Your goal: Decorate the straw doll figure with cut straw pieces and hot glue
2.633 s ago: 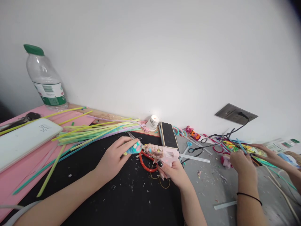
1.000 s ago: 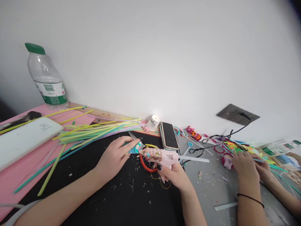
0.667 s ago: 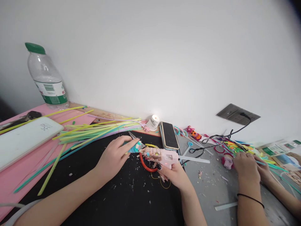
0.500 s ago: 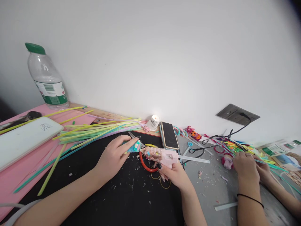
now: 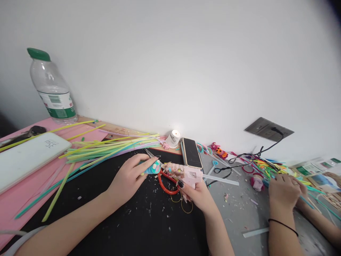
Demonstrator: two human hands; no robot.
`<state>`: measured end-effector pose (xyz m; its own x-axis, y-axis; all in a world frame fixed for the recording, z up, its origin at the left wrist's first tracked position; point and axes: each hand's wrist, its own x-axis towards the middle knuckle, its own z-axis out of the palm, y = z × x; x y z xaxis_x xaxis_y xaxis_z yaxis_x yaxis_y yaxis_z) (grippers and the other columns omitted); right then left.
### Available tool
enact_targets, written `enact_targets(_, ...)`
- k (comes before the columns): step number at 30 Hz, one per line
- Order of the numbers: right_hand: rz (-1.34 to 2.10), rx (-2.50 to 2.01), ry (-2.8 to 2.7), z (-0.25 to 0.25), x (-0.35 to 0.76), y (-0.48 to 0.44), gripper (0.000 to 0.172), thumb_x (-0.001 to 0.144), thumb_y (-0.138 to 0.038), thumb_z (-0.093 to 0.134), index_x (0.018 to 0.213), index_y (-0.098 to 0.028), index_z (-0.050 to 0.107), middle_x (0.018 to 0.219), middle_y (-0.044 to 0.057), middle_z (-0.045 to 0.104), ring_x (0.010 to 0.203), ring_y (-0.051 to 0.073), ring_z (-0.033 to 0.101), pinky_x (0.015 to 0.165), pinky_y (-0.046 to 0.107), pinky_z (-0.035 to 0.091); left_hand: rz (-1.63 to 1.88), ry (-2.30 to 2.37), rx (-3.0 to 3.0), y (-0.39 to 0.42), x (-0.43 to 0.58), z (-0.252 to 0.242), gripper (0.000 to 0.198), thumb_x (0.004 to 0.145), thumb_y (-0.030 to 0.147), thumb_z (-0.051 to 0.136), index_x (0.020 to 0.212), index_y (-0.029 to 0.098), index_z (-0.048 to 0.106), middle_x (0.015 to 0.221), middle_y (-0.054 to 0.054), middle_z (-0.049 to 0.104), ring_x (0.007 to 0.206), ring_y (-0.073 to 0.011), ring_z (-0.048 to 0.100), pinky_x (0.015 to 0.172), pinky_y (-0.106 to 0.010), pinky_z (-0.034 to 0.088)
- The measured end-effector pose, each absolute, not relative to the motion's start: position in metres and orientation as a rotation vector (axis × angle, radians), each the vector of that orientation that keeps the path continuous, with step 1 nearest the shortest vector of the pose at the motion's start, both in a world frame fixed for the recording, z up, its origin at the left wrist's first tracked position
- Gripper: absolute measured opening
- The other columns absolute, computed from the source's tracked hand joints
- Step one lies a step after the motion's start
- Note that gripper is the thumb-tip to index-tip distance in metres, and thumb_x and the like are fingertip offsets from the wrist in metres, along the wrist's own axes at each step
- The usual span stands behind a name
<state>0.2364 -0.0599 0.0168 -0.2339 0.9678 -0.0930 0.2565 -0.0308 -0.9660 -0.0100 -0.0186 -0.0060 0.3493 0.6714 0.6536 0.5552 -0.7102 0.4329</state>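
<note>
My left hand point(image 5: 131, 172) pinches a small blue craft piece point(image 5: 153, 167) with pale dabs on its end. In my right hand point(image 5: 195, 195) is a pale pink hot glue gun point(image 5: 192, 175), its front crusted with brownish residue and its nozzle pointed left, close against the blue piece. A clear glue stick point(image 5: 221, 179) juts from the gun's back. Under the gun lie scissors with red handles point(image 5: 166, 188), partly hidden by the gun and my hands. Thin rubber bands point(image 5: 187, 207) rest on the black mat point(image 5: 138, 224) beside my right hand.
Pipe cleaners point(image 5: 106, 151) spread behind my left arm. A white power bank point(image 5: 32, 156) and a plastic bottle point(image 5: 54, 92) stand left. A paper cup point(image 5: 173, 138) and phone point(image 5: 192, 153) are at the wall. A co-worker's hands point(image 5: 285, 190) handle pipe cleaners at right, near a black cord point(image 5: 226, 170).
The blue piece has turned a little, showing more of its end, and the glue gun nozzle has shifted slightly. The co-worker's hands have moved slightly right.
</note>
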Motion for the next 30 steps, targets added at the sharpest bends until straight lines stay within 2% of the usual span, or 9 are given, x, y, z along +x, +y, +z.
enact_targets(10,1.304,-1.307,-1.573,0.0169,0.2365,-0.0584,0.026,0.082,-0.044,0.057,0.077,-0.019,0.051,0.048,-0.005,0.043,0.041,0.009,0.035,0.04,0.023,0.027,1.304,1.097,2.471,-0.0196,-0.0092,-0.0043,0.041,0.087,0.009,0.04,0.123,0.023,0.052,0.105,-0.007,0.057,0.096,-0.0179,0.055,0.082,-0.029,0.048)
enact_targets(19,1.325,-1.322,-1.577,0.0162,0.2366,-0.0599,0.028,0.083,-0.041,0.057,0.098,-0.018,0.054,0.052,-0.005,0.045,0.043,0.009,0.037,0.041,0.021,0.03,1.307,1.159,2.428,-0.0184,-0.0101,-0.0042,0.042,0.087,0.01,0.04,0.125,0.024,0.05,0.104,-0.007,0.057,0.097,-0.0179,0.055,0.084,-0.03,0.047)
enact_targets(30,1.347,-1.266,-1.608,0.015,0.2348,-0.0617,0.035,0.084,-0.038,0.056,0.113,-0.019,0.055,0.056,-0.004,0.044,0.045,0.008,0.036,0.041,0.021,0.031,1.267,1.185,2.475,-0.0146,-0.0116,-0.0099,0.044,0.086,0.008,0.04,0.126,0.022,0.05,0.105,-0.008,0.056,0.097,-0.0194,0.054,0.084,-0.033,0.045)
